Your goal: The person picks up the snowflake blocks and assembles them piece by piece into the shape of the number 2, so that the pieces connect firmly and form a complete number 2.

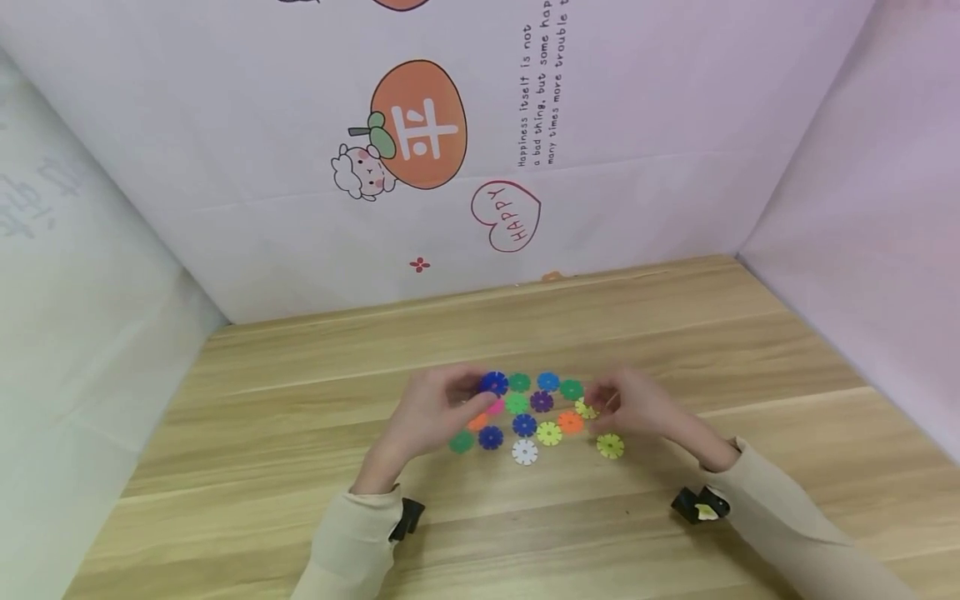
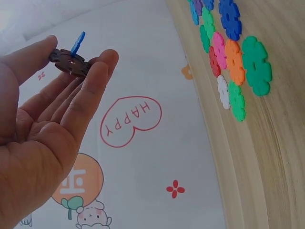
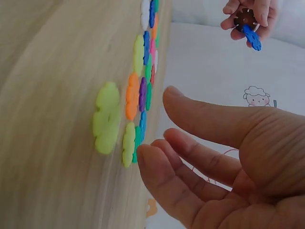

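Here your left hand [image 2: 43, 124] pinched a brown disc [image 2: 69, 63] with a blue disc [image 2: 77, 43] slotted upright into it, held above the table [image 1: 300, 433]. Your right hand [image 3: 219, 167], fingers spread and holding nothing, hovered nearer the yellow-green disc [image 3: 106, 118] lying flat at the cluster's right edge.

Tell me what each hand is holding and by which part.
The left hand pinches a brown disc by its rim, a blue disc slotted into it. The right hand holds nothing.
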